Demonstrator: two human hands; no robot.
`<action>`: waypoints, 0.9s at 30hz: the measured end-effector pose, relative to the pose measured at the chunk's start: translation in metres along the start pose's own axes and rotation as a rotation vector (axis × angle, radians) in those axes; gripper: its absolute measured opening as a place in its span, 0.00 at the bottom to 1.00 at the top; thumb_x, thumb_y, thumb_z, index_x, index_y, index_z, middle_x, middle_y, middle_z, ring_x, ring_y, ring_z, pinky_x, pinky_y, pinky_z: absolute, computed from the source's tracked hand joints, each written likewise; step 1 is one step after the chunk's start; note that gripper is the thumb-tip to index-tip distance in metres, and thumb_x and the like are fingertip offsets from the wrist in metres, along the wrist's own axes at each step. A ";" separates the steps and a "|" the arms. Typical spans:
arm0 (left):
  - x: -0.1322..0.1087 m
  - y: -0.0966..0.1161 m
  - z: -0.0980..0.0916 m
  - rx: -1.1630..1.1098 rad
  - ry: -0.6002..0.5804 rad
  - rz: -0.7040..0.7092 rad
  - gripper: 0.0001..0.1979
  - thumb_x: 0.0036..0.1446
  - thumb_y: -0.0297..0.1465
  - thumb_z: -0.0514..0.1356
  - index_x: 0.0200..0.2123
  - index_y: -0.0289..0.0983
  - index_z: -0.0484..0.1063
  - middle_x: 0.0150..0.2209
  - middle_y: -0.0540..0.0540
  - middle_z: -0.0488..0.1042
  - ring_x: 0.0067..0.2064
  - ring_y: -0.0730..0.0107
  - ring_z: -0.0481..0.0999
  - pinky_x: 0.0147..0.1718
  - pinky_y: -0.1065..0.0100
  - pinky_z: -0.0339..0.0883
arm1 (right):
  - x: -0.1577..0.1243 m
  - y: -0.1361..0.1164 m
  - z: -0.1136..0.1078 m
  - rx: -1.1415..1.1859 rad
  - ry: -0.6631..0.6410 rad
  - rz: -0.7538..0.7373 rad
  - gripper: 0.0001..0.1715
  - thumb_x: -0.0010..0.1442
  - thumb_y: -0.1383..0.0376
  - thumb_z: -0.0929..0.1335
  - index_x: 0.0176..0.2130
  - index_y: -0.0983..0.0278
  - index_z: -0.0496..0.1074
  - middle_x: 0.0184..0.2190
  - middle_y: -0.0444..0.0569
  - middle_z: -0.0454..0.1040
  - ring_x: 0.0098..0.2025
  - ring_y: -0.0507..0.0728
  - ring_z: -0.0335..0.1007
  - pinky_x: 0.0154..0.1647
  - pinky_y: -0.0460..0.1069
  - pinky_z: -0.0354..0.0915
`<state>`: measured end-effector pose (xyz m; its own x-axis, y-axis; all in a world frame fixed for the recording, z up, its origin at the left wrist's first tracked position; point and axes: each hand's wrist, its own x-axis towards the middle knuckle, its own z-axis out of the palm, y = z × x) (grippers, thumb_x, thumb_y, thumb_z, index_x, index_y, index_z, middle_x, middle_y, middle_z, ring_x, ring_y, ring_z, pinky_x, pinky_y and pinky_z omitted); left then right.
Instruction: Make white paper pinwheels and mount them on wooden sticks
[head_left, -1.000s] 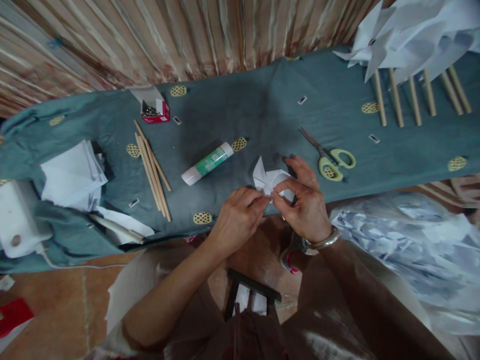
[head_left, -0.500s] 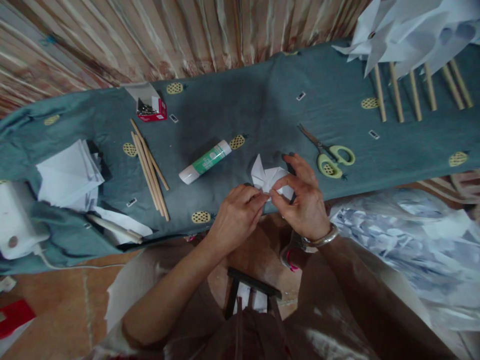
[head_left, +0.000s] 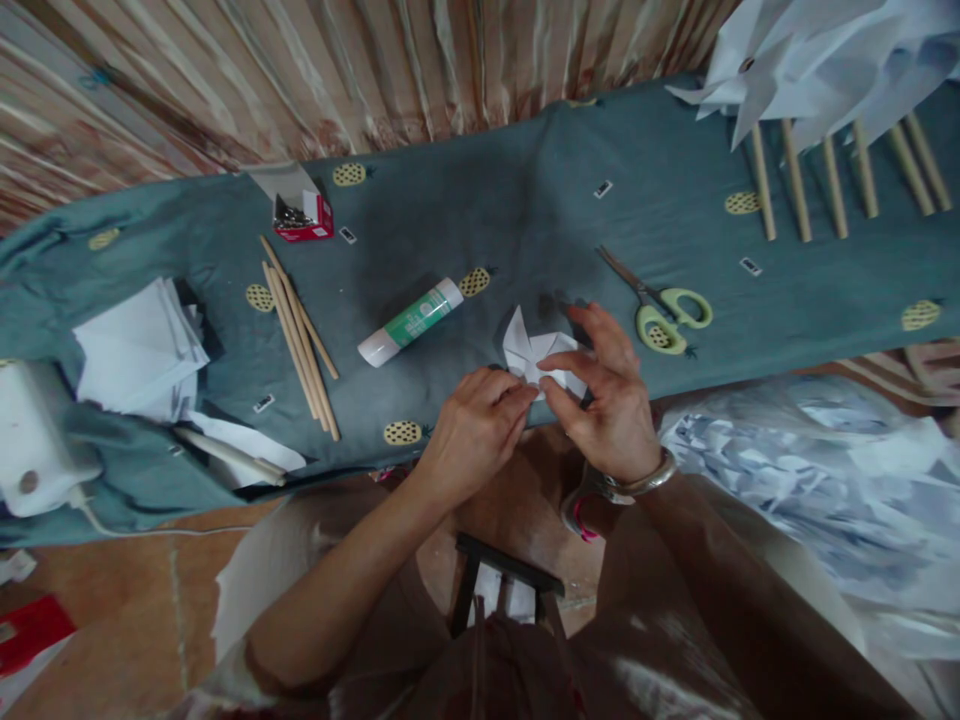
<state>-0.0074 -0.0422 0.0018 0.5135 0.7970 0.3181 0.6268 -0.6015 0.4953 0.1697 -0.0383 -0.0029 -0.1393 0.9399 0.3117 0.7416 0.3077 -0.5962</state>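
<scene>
A small white paper pinwheel [head_left: 519, 345] lies at the table's front edge, its blades partly folded in. My left hand [head_left: 474, 425] is closed on its lower left side, with thumb and fingertips pressed together at the paper. From the right, my right hand [head_left: 606, 405] has thumb and index finger on the paper near its centre, while its other fingers stretch out above the cloth. The fingers cover part of the paper. Scissors with green handles [head_left: 673, 316] lie to the right of it. A glue stick [head_left: 412, 322] rests to the left.
Several wooden sticks [head_left: 300, 340] lie left of the glue stick, below a red box of small metal pieces [head_left: 304, 222]. Stacked white paper [head_left: 139, 350] is farther left. Finished pinwheels on sticks [head_left: 814, 75] are at the back right. A bag of paper scraps [head_left: 795, 480] stands below the table's right edge.
My right index finger has shifted slightly left across the paper, opening a small gap from the thumb. My left hand and the pinwheel have hardly moved.
</scene>
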 end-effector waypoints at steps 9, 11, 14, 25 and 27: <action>0.000 -0.001 0.001 -0.006 -0.015 -0.006 0.09 0.62 0.25 0.56 0.43 0.32 0.74 0.38 0.42 0.75 0.40 0.65 0.73 0.41 0.63 0.72 | -0.002 -0.002 0.001 -0.102 0.023 -0.092 0.09 0.62 0.65 0.65 0.37 0.61 0.77 0.62 0.52 0.65 0.67 0.68 0.54 0.62 0.66 0.57; 0.000 -0.001 0.001 -0.001 -0.014 -0.008 0.09 0.63 0.25 0.55 0.43 0.32 0.74 0.38 0.42 0.75 0.40 0.65 0.73 0.41 0.63 0.72 | -0.003 -0.002 0.001 -0.153 0.013 -0.139 0.10 0.62 0.66 0.65 0.38 0.62 0.76 0.63 0.53 0.64 0.67 0.68 0.54 0.61 0.65 0.57; 0.000 -0.001 0.002 -0.006 -0.011 -0.002 0.09 0.63 0.25 0.55 0.43 0.32 0.74 0.38 0.42 0.75 0.40 0.65 0.73 0.41 0.63 0.71 | -0.005 -0.004 0.002 -0.229 -0.007 -0.204 0.11 0.62 0.68 0.64 0.40 0.63 0.75 0.61 0.58 0.65 0.67 0.68 0.53 0.58 0.65 0.60; 0.006 -0.011 -0.025 -0.011 0.045 -0.135 0.11 0.64 0.31 0.55 0.45 0.37 0.75 0.37 0.44 0.76 0.41 0.63 0.73 0.41 0.60 0.66 | -0.010 -0.013 0.002 -0.173 -0.053 -0.166 0.16 0.59 0.67 0.65 0.47 0.64 0.72 0.62 0.58 0.65 0.68 0.69 0.50 0.60 0.64 0.55; 0.005 -0.015 -0.029 -0.051 0.073 -0.182 0.11 0.63 0.31 0.56 0.44 0.36 0.76 0.37 0.44 0.76 0.41 0.64 0.73 0.41 0.60 0.67 | -0.009 -0.012 0.001 -0.192 -0.039 -0.182 0.15 0.58 0.67 0.66 0.46 0.64 0.72 0.61 0.59 0.66 0.68 0.69 0.50 0.60 0.64 0.56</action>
<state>-0.0314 -0.0278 0.0191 0.3488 0.8955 0.2765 0.6743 -0.4447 0.5896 0.1613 -0.0499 0.0003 -0.3044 0.8776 0.3703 0.8125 0.4422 -0.3800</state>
